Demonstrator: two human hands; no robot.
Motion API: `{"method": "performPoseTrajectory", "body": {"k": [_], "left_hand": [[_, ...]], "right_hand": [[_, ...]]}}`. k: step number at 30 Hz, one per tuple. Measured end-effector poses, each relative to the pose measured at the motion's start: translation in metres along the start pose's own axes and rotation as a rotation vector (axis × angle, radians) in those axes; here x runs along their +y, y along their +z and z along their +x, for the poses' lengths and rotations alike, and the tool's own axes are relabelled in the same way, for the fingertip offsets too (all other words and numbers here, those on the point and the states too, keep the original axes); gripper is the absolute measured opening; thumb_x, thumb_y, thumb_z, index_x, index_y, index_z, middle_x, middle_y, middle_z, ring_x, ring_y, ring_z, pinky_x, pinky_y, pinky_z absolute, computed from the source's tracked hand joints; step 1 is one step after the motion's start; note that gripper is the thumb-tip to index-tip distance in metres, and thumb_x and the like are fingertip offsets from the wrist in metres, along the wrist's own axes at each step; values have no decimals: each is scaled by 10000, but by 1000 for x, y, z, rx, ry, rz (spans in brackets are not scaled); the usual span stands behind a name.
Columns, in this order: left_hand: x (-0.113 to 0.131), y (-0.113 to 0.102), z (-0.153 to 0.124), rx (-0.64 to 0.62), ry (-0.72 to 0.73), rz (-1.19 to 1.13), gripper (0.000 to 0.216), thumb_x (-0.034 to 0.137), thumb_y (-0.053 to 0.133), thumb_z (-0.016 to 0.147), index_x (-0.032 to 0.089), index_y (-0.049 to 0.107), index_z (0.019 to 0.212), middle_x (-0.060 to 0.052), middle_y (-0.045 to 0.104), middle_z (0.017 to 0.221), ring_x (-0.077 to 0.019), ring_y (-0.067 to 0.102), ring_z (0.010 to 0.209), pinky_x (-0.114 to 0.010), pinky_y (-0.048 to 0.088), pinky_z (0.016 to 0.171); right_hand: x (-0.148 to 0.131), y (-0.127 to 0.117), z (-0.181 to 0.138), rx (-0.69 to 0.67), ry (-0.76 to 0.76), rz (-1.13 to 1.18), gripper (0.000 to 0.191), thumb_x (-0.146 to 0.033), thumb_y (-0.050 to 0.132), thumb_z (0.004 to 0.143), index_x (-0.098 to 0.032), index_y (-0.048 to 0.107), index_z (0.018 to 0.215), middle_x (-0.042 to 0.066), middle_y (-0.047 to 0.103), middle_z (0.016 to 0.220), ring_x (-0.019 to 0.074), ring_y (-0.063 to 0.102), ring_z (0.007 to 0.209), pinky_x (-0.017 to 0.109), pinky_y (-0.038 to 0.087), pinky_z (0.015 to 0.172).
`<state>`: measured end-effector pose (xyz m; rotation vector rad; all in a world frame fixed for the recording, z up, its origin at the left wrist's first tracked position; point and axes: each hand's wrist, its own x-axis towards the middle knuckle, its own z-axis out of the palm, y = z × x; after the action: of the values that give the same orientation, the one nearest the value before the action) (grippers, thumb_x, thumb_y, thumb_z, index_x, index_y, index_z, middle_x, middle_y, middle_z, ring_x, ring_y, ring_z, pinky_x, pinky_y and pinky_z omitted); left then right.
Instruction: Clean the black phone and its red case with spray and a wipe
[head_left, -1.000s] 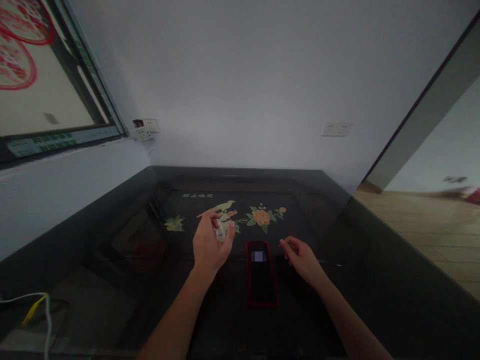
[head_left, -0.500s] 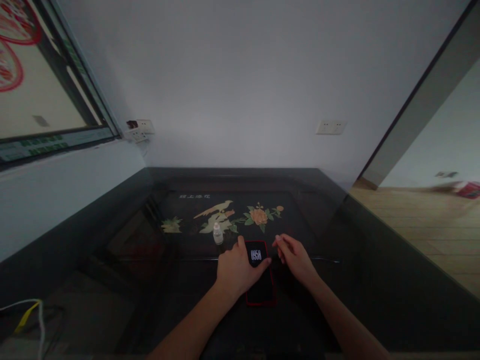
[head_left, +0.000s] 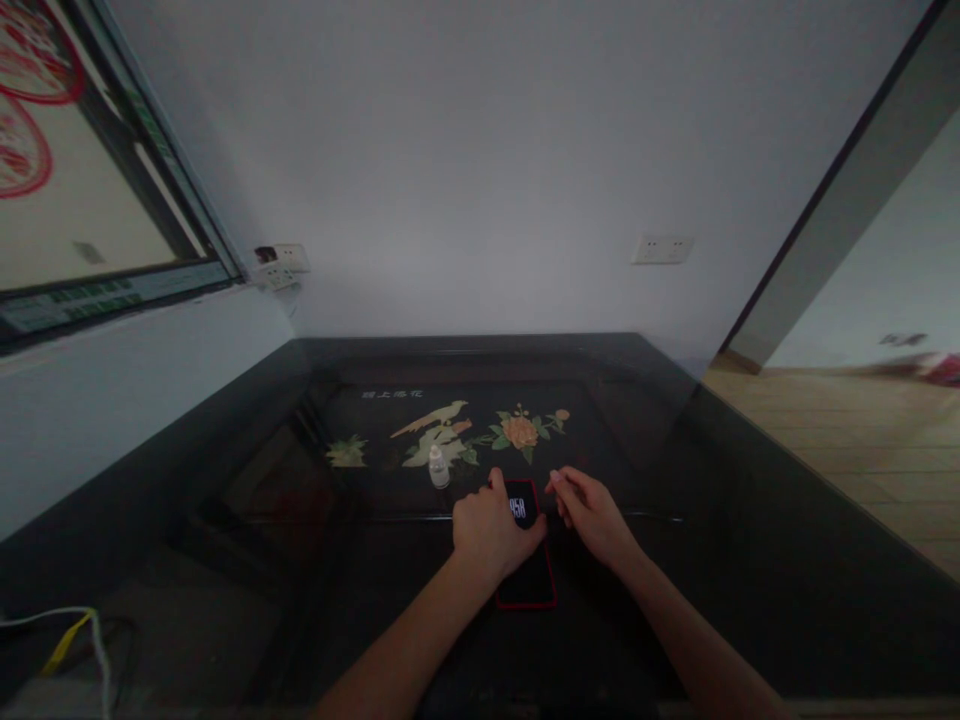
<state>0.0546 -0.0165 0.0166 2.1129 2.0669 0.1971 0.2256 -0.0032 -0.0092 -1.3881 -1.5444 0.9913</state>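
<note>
Head cam check: where's your phone at, and what's your left hand up to?

Red-edged smartphone is flat on the dark bench, right in front of you. Your left hand is draped over it, thumb on its right edge and the other fingers at its left side, so you've got it pinched across its width. You're covering part of the white digits on the screen.

And your right hand?

Just off the phone's right side, fingers curled with the tips bunched together. Can't tell if you've got anything tucked in there.

What about the little dropper bottle?

Standing upright past your left hand, well left of the peony picture, overlapping the lower part of the bird picture from your angle.
</note>
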Motion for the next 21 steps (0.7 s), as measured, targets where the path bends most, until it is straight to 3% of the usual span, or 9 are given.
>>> {"method": "performPoseTrajectory", "body": {"k": [10,21], "left_hand": [[18,-4,4,-33,-61,1,762,675,591,737,96,539,1230,-209,719,993,-355,720,917,-401,527,776],[13,-7,4,-60,-6,78,778,692,538,793,90,521,1286,-201,731,1008,-368,722,953,-419,533,800]], "right_hand": [[1,-3,1,-9,-5,16,413,-578,488,973,-216,624,828,-49,526,588,127,523,496,236,405,500],[0,-7,1,9,-29,78,432,-596,481,970,-213,614,821,-43,514,597,126,501,498,233,389,483]]}}
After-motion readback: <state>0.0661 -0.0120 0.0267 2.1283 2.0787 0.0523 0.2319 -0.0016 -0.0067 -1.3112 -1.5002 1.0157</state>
